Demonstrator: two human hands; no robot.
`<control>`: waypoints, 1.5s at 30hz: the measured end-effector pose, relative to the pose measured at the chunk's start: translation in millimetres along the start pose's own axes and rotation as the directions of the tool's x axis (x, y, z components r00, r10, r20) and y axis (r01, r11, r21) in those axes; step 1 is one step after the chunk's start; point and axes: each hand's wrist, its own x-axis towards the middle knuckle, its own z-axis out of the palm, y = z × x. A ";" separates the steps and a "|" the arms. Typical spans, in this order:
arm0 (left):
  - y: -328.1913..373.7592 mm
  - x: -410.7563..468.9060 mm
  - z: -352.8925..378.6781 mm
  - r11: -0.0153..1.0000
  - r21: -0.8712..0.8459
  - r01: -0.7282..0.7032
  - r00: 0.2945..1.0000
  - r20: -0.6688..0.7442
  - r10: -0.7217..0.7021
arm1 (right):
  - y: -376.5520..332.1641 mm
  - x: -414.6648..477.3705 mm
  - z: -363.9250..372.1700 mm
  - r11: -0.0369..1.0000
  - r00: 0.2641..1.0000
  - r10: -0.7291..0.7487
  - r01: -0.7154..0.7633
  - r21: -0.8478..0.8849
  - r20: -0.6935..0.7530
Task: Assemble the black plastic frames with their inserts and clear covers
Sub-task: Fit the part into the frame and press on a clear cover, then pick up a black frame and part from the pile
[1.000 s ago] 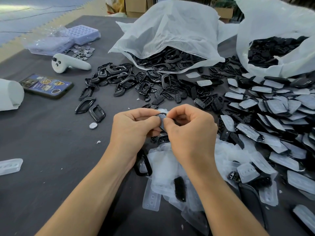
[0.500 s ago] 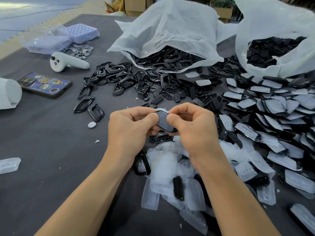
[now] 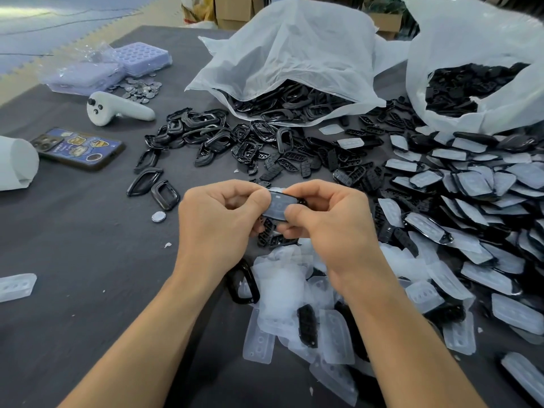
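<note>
**Frame Held Between Both Hands Above the Counter**

The left hand (image 3: 217, 228) and the right hand (image 3: 332, 228) met over the dark counter (image 3: 73, 245). Both gripped one black frame (image 3: 278, 206) (a clear cover lay across its upper face). The left fingers were curled, with the thumb pressed on the frame's left end. The right thumb and forefinger pinched its right end. The frame was held off the counter, between the two hands.

Directly below the hands lay a heap of clear covers (image 3: 282, 290). Loose frames (image 3: 200, 134) were scattered beyond the hands, spilling from a white bag (image 3: 294, 54). A second bag (image 3: 471, 54) at far right held more black parts. Covered assemblies (image 3: 471, 187) were piled along the right side. A phone (image 3: 79, 147), a white controller (image 3: 117, 108) and a coin cell (image 3: 158, 216) lay to the left.
</note>
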 end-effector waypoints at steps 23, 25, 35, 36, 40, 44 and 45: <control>-0.1 -5.0 5.8 0.993 0.114 -0.038 0.999 0.009 0.038 | 2.3 0.3 -0.4 0.979 0.994 -0.093 0.081 -0.188 -0.052; -1.9 -4.2 6.0 0.993 0.113 -0.043 0.999 -0.024 0.046 | 1.2 0.7 -0.4 0.986 0.996 -0.081 0.076 -0.150 -0.028; -2.9 -1.0 4.3 1.000 -0.019 0.007 0.994 0.109 -0.004 | 0.9 3.1 -2.7 1.000 1.000 -0.011 0.011 0.013 -0.013; -3.0 -1.0 4.6 0.998 -0.049 0.030 0.994 0.108 -0.024 | 0.5 3.2 -3.5 1.000 1.000 -0.008 0.008 0.019 0.004; -3.9 -0.1 6.3 0.993 -0.085 0.088 0.991 0.104 -0.079 | 1.9 0.6 -5.9 0.958 0.994 -0.101 0.105 -0.268 0.026; -4.9 -0.8 9.7 0.991 -0.082 0.104 0.989 0.118 -0.094 | 0.3 -2.4 -8.2 0.849 0.977 -0.213 0.182 -0.496 -0.006; -5.1 -0.9 10.2 0.990 -0.090 0.111 0.989 0.110 -0.101 | -1.1 -2.2 -10.5 0.842 0.977 -0.213 0.182 -0.507 -0.002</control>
